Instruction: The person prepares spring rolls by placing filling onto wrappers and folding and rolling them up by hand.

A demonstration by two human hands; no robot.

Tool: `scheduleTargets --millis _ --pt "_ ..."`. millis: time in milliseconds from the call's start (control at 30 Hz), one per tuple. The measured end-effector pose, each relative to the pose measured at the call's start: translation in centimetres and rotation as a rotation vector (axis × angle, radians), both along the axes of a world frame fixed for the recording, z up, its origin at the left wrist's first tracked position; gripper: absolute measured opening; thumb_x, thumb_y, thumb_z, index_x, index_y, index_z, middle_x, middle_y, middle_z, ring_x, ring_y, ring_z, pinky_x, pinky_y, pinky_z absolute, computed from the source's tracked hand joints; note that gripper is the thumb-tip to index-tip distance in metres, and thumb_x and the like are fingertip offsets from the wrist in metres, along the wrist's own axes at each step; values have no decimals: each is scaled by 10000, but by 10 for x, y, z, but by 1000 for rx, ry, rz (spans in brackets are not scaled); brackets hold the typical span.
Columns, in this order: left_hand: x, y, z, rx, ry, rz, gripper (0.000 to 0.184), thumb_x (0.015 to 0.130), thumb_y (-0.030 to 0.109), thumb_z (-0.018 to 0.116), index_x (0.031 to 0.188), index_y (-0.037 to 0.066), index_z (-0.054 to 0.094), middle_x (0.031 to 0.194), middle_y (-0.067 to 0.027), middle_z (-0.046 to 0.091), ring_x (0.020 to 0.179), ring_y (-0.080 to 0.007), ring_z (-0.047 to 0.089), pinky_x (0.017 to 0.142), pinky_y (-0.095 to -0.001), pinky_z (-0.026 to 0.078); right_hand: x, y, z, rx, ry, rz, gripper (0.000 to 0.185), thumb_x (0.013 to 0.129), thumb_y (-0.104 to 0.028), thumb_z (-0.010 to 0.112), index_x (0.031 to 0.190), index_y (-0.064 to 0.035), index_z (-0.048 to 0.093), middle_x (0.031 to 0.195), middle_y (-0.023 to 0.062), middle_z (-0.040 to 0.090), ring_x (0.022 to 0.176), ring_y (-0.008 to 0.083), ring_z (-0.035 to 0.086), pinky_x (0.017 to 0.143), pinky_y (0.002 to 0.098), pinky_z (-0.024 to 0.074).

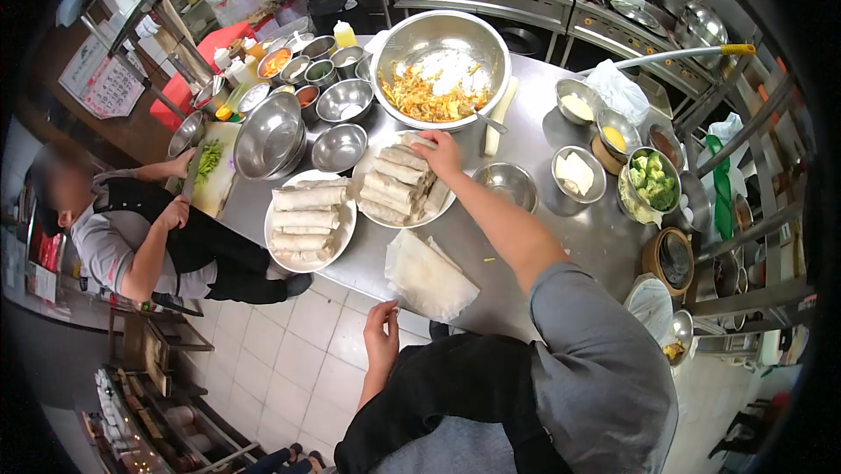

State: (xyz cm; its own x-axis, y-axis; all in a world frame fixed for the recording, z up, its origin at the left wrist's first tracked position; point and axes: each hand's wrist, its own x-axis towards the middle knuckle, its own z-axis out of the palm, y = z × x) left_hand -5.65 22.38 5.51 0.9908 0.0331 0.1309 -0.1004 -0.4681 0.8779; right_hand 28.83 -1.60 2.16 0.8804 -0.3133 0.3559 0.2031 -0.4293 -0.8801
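My right hand (440, 157) reaches over a white plate (427, 222) of stacked, uncooked spring rolls (388, 187). Its fingers are closed on the end of one roll (415, 140) at the far side of the pile. My left hand (380, 334) is at the table's near edge with its fingers curled in. Whether anything is in them I cannot make out. Just beyond it lies a stack of thin pale wrappers (429, 274). To the left, a second white plate (345, 244) bears more spring rolls (304, 222).
A large steel bowl (493, 40) with shredded filling (429, 93) and a spoon stands beyond the plates. Several metal bowls (339, 148) crowd the left; a bowl of broccoli (653, 180) is at right. A co-worker (166, 237) holds a knife (191, 174) over greens on a board.
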Motion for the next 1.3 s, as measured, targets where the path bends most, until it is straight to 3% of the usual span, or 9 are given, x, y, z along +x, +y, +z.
scheduleTargets --millis 167,300,400,567,767,867,1067,1167,1300 --pt "15 -1 4 141 -106 -79 241 914 -18 600 1142 25 665 1119 -154 644 1037 -303 640 886 -369 519 -2 -16 30 -127 430 101 453 846 -452 742 1166 -131 726 1153 120 713 990 220 678 873 345 509" --pt "46 -2 -6 241 -130 -77 266 891 35 616 1156 12 639 1195 -195 609 1131 -383 573 988 -425 455 16 -33 -13 -80 265 145 633 784 -603 681 1225 -150 707 1105 172 720 1097 327 654 1000 419 474" --pt "81 -8 -27 337 -168 -31 320 877 79 656 1188 12 621 1159 -211 606 1077 -390 577 964 -455 451 -28 -43 32 -41 360 143 658 864 -429 734 1332 10 590 1262 208 652 1156 286 631 994 371 478" --pt "115 -21 -44 290 -46 92 395 798 166 763 1134 -4 645 1080 -208 605 1010 -350 591 898 -430 488 -91 -68 35 -160 -26 31 273 869 -223 691 1079 -50 704 1038 162 663 933 278 640 813 402 532" --pt "135 -13 -72 303 -34 25 263 755 116 773 972 19 661 1030 -158 614 917 -312 624 822 -384 510 -195 -72 57 -34 71 216 206 881 -105 648 1075 -75 712 1013 138 639 860 237 653 765 342 535" --pt "135 -17 -65 -46 78 -39 259 750 116 763 965 24 654 981 -137 638 920 -310 631 824 -388 510 -227 -63 66 -33 137 297 203 887 -100 640 1078 -81 707 1031 131 635 863 236 666 772 344 541" --pt "127 -35 -40 358 -309 204 224 807 141 745 969 26 641 878 -143 664 909 -302 635 819 -410 506 -251 -47 78 -151 126 551 208 891 -107 649 1092 -81 694 1060 117 625 903 236 669 796 355 544" --pt "154 -11 -84 182 50 57 235 848 150 722 1009 14 618 909 -156 660 910 -307 633 812 -420 503 -253 -44 75 -122 159 627 205 884 -114 657 1080 -74 700 1055 114 626 908 238 667 798 353 542" --pt "155 -12 -70 127 20 29 230 897 175 696 1040 12 621 944 -155 668 913 -303 635 822 -420 501 -250 -49 75 -110 226 606 201 884 -112 657 1071 -61 709 1095 127 642 920 232 674 813 343 542"
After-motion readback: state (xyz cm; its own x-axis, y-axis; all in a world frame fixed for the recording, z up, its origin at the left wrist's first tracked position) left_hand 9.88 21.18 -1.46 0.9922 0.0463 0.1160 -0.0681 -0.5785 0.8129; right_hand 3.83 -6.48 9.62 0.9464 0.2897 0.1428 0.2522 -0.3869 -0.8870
